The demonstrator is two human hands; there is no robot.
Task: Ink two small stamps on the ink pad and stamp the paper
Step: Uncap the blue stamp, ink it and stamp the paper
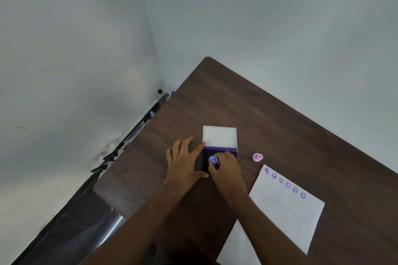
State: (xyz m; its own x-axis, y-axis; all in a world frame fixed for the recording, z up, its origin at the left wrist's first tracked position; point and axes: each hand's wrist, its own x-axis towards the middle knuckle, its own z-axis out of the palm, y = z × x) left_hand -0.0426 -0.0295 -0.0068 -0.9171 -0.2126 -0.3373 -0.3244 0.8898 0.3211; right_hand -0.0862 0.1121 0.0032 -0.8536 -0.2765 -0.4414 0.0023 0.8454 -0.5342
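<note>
A dark purple ink pad lies on the brown table with its white lid flipped open behind it. My right hand grips a small blue stamp and holds it down on the pad. My left hand lies flat with fingers spread against the pad's left side, its thumb along the pad's front edge. A small pink stamp stands alone on the table right of the pad. The white paper lies to the right, with a row of several purple round prints along its top edge.
The brown table runs diagonally, its far corner near the grey walls. A second white sheet sticks out under the paper at the near edge. Left of the table, dark stands and clutter sit on the floor by the wall.
</note>
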